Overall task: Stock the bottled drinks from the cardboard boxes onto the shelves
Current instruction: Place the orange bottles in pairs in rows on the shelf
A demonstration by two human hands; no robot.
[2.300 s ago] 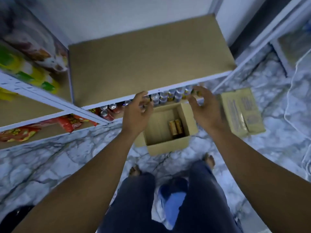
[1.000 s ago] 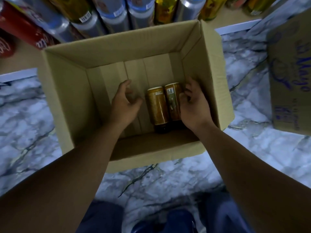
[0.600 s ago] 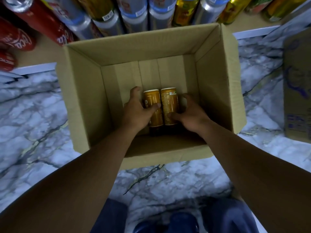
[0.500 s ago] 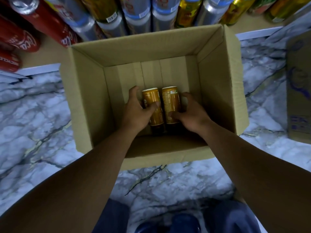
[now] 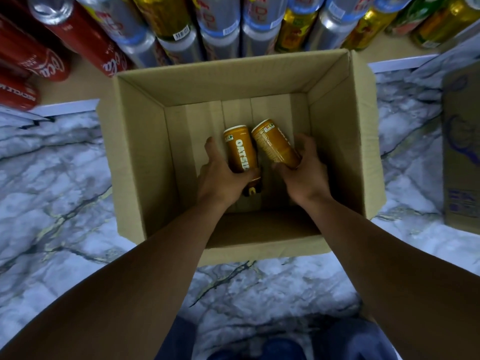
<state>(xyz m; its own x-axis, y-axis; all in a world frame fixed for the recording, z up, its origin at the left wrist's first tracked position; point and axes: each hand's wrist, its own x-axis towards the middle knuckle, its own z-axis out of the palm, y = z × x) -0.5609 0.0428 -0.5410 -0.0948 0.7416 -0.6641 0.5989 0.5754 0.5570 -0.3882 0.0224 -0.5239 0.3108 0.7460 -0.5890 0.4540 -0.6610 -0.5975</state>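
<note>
An open cardboard box stands on the marble floor in front of the bottom shelf. Inside it are two golden-brown bottles. My left hand grips the left bottle, which reads "OATSIDE". My right hand grips the right bottle, which is tilted with its base pointing up and to the left. Both bottles sit low in the box, near its bottom.
The bottom shelf behind the box holds rows of red cola bottles, silver-and-blue bottles and yellow bottles. A second, closed cardboard box lies on the floor to the right. My legs are at the bottom edge.
Both hands reached into the box and closed round the two bottles. The right bottle has tilted away from the left one, and both have begun to lift.
</note>
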